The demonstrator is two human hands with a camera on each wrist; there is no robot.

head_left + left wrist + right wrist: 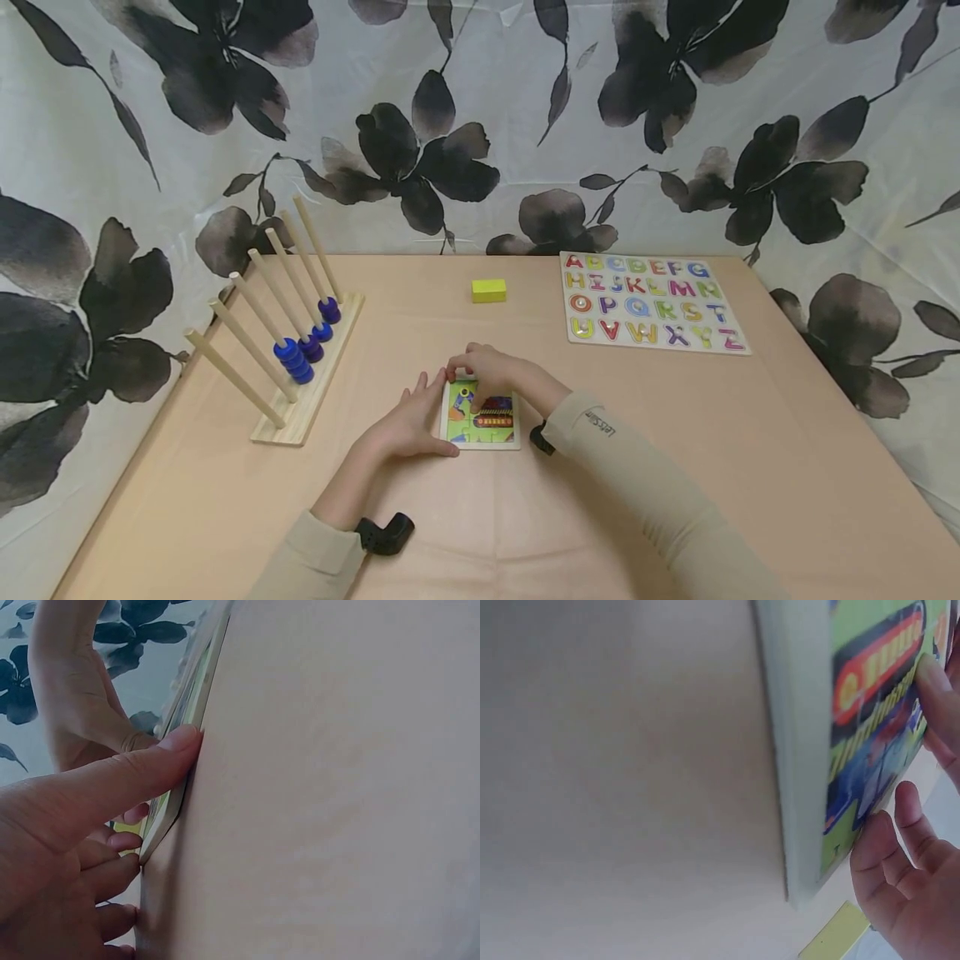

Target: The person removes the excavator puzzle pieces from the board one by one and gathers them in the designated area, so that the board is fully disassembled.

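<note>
A small jigsaw puzzle (pixel 495 433) with a white border lies in the middle of the table, showing a tracked digger on green. My left hand (pixel 408 425) grips it from the left, its thumb (pixel 180 741) on the near rim and the fingers along the left side. From the far side my right hand (pixel 498 373) reaches over, hiding the top of the picture. Its thumb (pixel 936 686) rests on the picture and its fingers (pixel 876 836) bend at the far edge.
To the left stands a wooden peg rack (pixel 318 400) with tall pegs and blue and purple rings (pixel 292 358). A yellow block (pixel 488 291) lies beyond the puzzle. An alphabet board (pixel 652 302) lies at the back right. Flowered cloth (pixel 525 167) hangs behind the table.
</note>
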